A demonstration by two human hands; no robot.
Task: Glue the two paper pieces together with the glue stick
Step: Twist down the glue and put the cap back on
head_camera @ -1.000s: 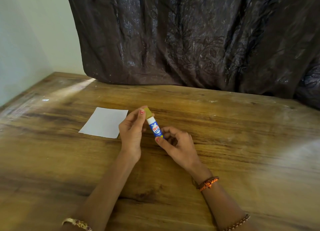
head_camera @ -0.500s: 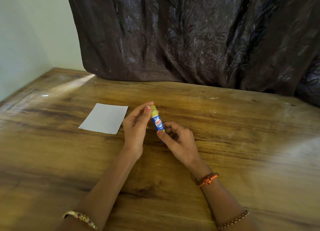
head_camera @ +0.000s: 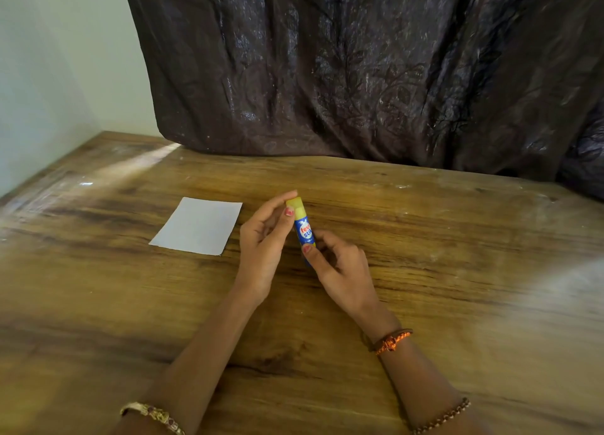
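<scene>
Glue stick: short blue plastic tube w/ yellow cap and red-white label (head_camera: 303, 230), held above the wooden table (head_camera: 425, 271), between both hands. Long axis runs near-upright, cap end tilted slightly away from the person and to their left; base end points down toward the right palm.

Right hand (head_camera: 340, 268): fingers and thumb curled round the lower half of the tube — firm grasp on the base. Left hand (head_camera: 264, 248): thumb and forefinger pinch the yellow cap (head_camera: 295, 206) at the top; remaining fingers loosely curled, holding nothing else. Cap sits flush on the tube; whether it is fully seated cannot be told.

Key relation: the grey-white rectangular paper sheet (head_camera: 199, 227) lies flat on the table to the left of the hands, just beside the left hand, apart from it, not touching. Left hand is the nearer one; right hand is further, w/ the tube between. Only one sheet shows — whether the second piece lies stacked under it or is out of view cannot be told.

Judgement: if a glue pass is next, the cap must come off along the tube axis first; the right hand then has to cross leftward, or the left hand draws the sheet in.

Containers: none in view. Dark crinkled cloth (head_camera: 359, 75) hangs behind the table; bracelets on both forearms.
</scene>
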